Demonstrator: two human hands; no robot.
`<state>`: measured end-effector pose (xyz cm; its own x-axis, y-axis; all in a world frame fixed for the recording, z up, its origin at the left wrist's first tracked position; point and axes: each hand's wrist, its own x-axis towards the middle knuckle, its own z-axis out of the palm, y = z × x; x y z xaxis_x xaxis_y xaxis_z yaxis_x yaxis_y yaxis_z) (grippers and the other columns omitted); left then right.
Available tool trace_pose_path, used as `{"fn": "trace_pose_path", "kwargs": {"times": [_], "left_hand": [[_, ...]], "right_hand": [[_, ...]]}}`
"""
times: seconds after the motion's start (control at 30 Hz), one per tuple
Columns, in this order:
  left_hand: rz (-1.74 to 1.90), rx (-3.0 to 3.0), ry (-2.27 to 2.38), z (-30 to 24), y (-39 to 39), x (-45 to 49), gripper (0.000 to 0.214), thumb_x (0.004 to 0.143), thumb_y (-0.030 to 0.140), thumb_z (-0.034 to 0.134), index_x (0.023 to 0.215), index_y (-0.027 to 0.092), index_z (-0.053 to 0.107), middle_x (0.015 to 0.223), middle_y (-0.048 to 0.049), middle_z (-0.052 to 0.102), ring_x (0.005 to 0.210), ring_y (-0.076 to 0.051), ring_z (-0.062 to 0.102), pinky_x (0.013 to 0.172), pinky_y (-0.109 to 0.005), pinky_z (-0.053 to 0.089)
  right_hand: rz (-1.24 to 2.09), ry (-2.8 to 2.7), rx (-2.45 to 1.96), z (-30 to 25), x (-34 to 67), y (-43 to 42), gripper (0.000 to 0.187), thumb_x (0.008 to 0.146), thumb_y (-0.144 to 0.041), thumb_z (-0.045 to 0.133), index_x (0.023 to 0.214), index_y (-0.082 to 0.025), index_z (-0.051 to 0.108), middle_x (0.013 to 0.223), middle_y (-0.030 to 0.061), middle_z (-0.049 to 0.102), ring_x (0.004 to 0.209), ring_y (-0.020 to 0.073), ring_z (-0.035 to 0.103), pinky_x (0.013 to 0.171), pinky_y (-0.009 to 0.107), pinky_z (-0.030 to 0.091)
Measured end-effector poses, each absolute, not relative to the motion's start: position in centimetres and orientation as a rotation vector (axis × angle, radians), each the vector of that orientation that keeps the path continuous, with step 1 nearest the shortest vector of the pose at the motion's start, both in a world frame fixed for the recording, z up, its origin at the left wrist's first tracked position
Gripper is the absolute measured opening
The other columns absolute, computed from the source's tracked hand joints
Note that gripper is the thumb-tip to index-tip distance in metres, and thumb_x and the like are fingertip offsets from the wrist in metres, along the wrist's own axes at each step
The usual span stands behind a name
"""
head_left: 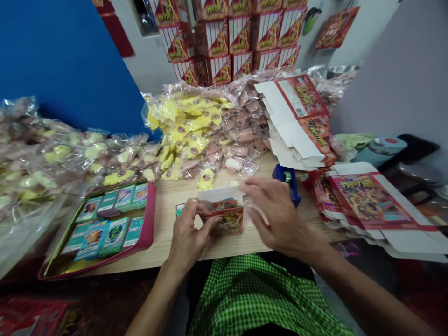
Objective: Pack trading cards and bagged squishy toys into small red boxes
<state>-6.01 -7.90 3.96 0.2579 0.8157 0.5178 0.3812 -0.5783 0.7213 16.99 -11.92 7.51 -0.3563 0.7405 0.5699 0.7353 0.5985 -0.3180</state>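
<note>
My left hand (187,231) grips the left side of a small red printed box (226,215) that rests on the wooden table (164,242) in front of me. The box's white top flap stands up. My right hand (276,214) is at the box's right side, fingers curled and blurred, with a clear plastic packet against the fingertips. A card lies just behind my left hand.
A red tray (149,224) of green and blue card packs sits at the left. Bagged yellow and pink toys (196,130) are heaped behind. A blue tape dispenser (289,182), flat box blanks (367,200) at the right, stacked red boxes (238,37) on the wall.
</note>
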Motion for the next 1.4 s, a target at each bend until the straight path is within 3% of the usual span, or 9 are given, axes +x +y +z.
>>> {"fn": "trace_pose_path", "kwargs": {"times": [0.2, 0.43, 0.6, 0.77, 0.87, 0.97, 1.13, 1.23, 1.4], "left_hand": [[1.475, 1.784, 1.045, 2.6, -8.7, -5.4, 0.010, 0.102, 0.031, 0.056, 0.107, 0.023, 0.057, 0.097, -0.0040, 0.066, 0.087, -0.015, 0.066, 0.079, -0.027, 0.051], [1.734, 1.570, 0.984, 0.5, -8.9, -4.3, 0.014, 0.098, 0.034, 0.065, 0.107, 0.023, 0.063, 0.103, -0.0066, 0.076, 0.104, -0.023, 0.076, 0.093, -0.037, 0.059], [1.758, 1.920, 0.972, -0.3, -9.2, -5.1, 0.017, 0.100, 0.029, 0.061, 0.094, 0.022, 0.076, 0.104, -0.0077, 0.079, 0.108, -0.026, 0.075, 0.094, -0.041, 0.059], [1.674, 1.729, 0.824, 0.8, -9.2, -5.5, 0.027, 0.098, 0.019, 0.063, 0.123, 0.026, 0.067, 0.110, -0.0067, 0.079, 0.101, -0.021, 0.075, 0.087, -0.035, 0.060], [1.590, 1.797, 0.760, 1.2, -9.2, -5.9, 0.021, 0.096, 0.030, 0.067, 0.115, 0.023, 0.073, 0.110, -0.0095, 0.078, 0.102, -0.023, 0.074, 0.087, -0.036, 0.059], [1.544, 1.754, 0.767, 1.3, -9.5, -6.0, 0.021, 0.090, 0.036, 0.075, 0.104, 0.020, 0.076, 0.106, -0.0115, 0.078, 0.101, -0.026, 0.074, 0.086, -0.038, 0.060], [1.549, 1.562, 0.857, 1.4, -10.1, -5.4, 0.036, 0.087, 0.022, 0.077, 0.122, 0.022, 0.071, 0.103, -0.0074, 0.079, 0.090, -0.020, 0.076, 0.081, -0.030, 0.062], [1.540, 1.789, 0.812, 2.0, -9.9, -5.7, 0.036, 0.090, 0.012, 0.072, 0.123, 0.027, 0.073, 0.104, -0.0051, 0.078, 0.094, -0.018, 0.074, 0.083, -0.029, 0.060], [1.419, 2.216, 0.676, 3.1, -9.1, -7.3, 0.036, 0.094, 0.010, 0.065, 0.124, 0.028, 0.074, 0.111, -0.0081, 0.075, 0.099, -0.018, 0.072, 0.079, -0.028, 0.060]], "right_hand": [[0.207, -1.916, -1.017, 3.6, 15.9, -12.1, 0.029, 0.101, -0.012, 0.043, 0.128, -0.019, 0.047, 0.115, 0.0119, 0.062, 0.111, 0.0252, 0.061, 0.091, 0.042, 0.055], [0.077, -2.051, -0.994, 4.2, 16.2, -10.7, 0.018, 0.102, -0.011, 0.040, 0.105, -0.017, 0.056, 0.100, 0.0116, 0.062, 0.101, 0.0248, 0.063, 0.080, 0.037, 0.057], [0.194, -1.906, -1.043, 3.9, 16.5, -11.3, 0.033, 0.101, -0.014, 0.045, 0.133, -0.018, 0.046, 0.101, 0.0076, 0.067, 0.081, 0.0186, 0.067, 0.073, 0.033, 0.058], [0.133, -2.061, -0.965, 4.8, 16.6, -11.8, 0.024, 0.101, -0.010, 0.044, 0.121, -0.019, 0.051, 0.110, 0.0115, 0.066, 0.104, 0.0236, 0.067, 0.084, 0.038, 0.059], [0.159, -2.159, -0.953, 5.9, 17.0, -12.3, 0.019, 0.103, -0.013, 0.043, 0.119, -0.017, 0.052, 0.112, 0.0145, 0.064, 0.118, 0.0282, 0.061, 0.092, 0.045, 0.059], [0.217, -2.216, -0.985, 6.6, 17.1, -12.7, 0.015, 0.105, -0.015, 0.040, 0.112, -0.017, 0.053, 0.107, 0.0131, 0.063, 0.110, 0.0271, 0.063, 0.088, 0.044, 0.059], [0.163, -2.200, -1.034, 6.5, 16.5, -12.7, 0.017, 0.105, -0.016, 0.039, 0.119, -0.017, 0.048, 0.105, 0.0116, 0.064, 0.093, 0.0238, 0.064, 0.078, 0.038, 0.058], [0.136, -2.198, -1.046, 6.3, 16.3, -12.4, 0.014, 0.104, -0.013, 0.037, 0.107, -0.019, 0.049, 0.093, 0.0079, 0.063, 0.082, 0.0208, 0.062, 0.072, 0.034, 0.056], [0.015, -2.292, -0.975, 5.8, 17.1, -12.5, 0.013, 0.101, -0.011, 0.039, 0.099, -0.018, 0.050, 0.099, 0.0143, 0.065, 0.097, 0.0266, 0.065, 0.076, 0.039, 0.059]]}}
